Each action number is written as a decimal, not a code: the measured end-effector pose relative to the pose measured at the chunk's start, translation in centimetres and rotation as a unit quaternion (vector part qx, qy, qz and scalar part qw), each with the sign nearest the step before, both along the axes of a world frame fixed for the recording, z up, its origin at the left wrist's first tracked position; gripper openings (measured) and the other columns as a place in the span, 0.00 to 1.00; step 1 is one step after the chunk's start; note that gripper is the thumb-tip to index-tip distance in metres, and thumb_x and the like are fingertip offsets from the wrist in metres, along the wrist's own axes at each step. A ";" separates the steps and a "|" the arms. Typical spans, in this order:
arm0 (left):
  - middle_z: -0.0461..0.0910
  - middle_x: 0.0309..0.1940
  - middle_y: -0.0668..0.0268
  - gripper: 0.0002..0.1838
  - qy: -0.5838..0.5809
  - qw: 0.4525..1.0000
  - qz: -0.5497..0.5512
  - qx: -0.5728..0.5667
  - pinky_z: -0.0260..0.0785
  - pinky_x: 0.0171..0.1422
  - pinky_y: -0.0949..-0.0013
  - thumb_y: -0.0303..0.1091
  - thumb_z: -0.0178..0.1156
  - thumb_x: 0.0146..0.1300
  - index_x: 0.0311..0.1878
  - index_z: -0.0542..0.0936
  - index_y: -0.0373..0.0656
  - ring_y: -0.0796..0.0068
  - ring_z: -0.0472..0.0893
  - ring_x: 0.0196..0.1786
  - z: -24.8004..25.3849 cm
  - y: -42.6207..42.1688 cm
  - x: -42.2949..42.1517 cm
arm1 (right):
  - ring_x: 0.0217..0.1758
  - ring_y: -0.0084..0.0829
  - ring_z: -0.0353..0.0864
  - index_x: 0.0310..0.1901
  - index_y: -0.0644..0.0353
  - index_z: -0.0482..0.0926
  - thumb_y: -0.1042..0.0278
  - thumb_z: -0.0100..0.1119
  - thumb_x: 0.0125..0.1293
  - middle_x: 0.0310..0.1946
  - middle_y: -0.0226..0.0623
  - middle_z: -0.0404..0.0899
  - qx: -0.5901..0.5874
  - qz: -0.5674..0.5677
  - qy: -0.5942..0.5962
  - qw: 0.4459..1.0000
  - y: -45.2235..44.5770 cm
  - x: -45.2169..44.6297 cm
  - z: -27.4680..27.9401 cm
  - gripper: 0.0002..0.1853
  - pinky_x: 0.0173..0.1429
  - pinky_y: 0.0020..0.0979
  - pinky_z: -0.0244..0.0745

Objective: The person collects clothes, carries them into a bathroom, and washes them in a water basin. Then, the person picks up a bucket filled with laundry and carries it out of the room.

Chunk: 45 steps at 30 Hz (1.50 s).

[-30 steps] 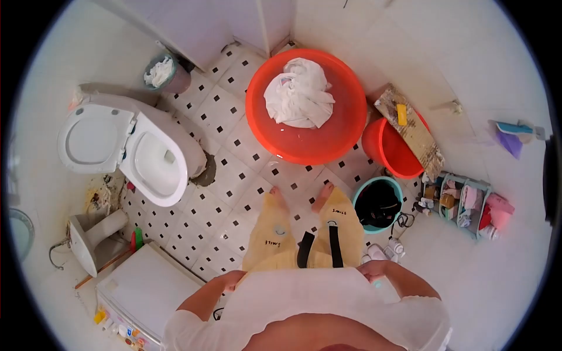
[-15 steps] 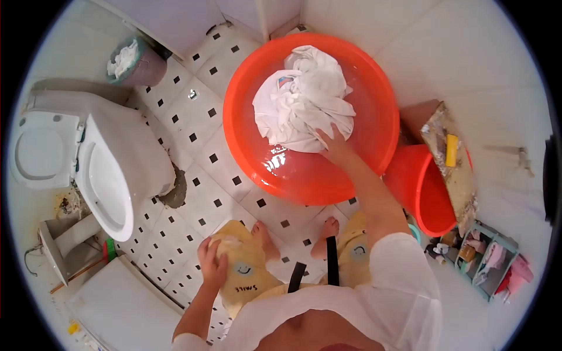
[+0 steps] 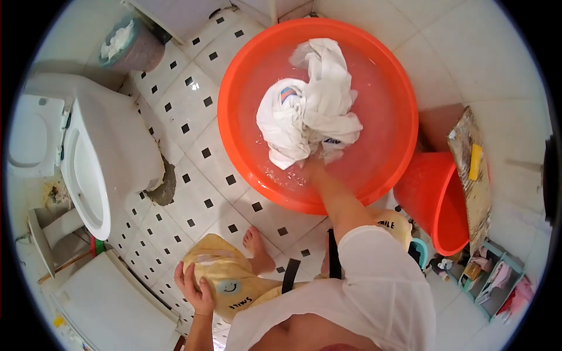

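A wet white garment (image 3: 336, 88) lies bunched in soapy water inside a large red basin (image 3: 228, 140). It has a small blue-and-orange patch and a dark printed mark. My right hand (image 3: 314, 168) reaches down into the water at the garment's near edge. The fingers are hidden beneath the water and cloth, so their grip does not show. Beside my bent left knee, my left hand (image 3: 197, 291) rests against the yellow trousers (image 3: 225, 266), fingers apart and holding nothing.
Left of me stand a white toilet (image 3: 88, 181) and a waste bin (image 3: 140, 50). At right, a red bucket (image 3: 427, 193) leans by a worn board (image 3: 468, 199) bearing a yellow strip. A small shelf (image 3: 492, 275) holds several items. The floor is tiled.
My right hand has gone from the top of the garment down into the water at its near side. The garment has shifted and spread, showing the dark mark. The view has moved slightly.
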<state>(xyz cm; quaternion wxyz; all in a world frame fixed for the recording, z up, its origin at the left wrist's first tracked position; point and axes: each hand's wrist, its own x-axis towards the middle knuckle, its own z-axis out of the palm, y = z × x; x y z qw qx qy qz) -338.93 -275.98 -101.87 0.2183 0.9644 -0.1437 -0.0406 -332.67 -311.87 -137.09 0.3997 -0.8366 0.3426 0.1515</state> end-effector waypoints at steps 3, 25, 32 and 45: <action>0.55 0.60 0.53 0.19 0.016 0.998 0.028 -0.062 0.52 0.64 0.61 0.34 0.50 0.60 0.53 0.69 0.36 0.57 0.59 0.62 -0.9 0.3 -0.2 | 0.62 0.40 0.46 0.61 0.50 0.53 0.62 0.54 0.55 0.59 0.39 0.46 0.169 -0.041 -0.057 0.983 2.7 0.4 0.8 0.32 0.55 0.47 0.63; 0.60 0.58 0.53 0.18 -0.016 0.999 -0.047 0.019 0.52 0.64 0.62 0.29 0.51 0.55 0.51 0.70 0.38 0.56 0.61 0.60 -0.8 -3.3 2.2 | 0.60 0.41 0.65 0.63 0.55 0.56 0.68 0.60 0.51 0.58 0.46 0.64 0.065 0.063 0.019 0.996 -22.0 -2.3 9.9 0.37 0.63 0.37 0.60; 0.60 0.58 0.53 0.18 -0.010 0.998 -0.050 0.033 0.51 0.65 0.62 0.29 0.51 0.55 0.51 0.70 0.38 0.56 0.61 0.61 -1.2 -3.9 2.6 | 0.69 0.56 0.34 0.65 0.29 0.51 0.53 0.64 0.48 0.69 0.41 0.29 -0.141 0.223 -0.013 0.964 -12.4 -4.9 8.5 0.43 0.64 0.58 0.47; 0.60 0.58 0.52 0.19 0.000 0.998 -0.046 0.037 0.51 0.65 0.61 0.29 0.50 0.55 0.51 0.71 0.37 0.55 0.61 0.61 -1.1 -4.0 2.3 | 0.68 0.64 0.24 0.62 0.40 0.62 0.55 0.62 0.50 0.69 0.37 0.20 -0.062 0.243 0.157 0.955 -3.5 -4.9 4.7 0.35 0.60 0.66 0.50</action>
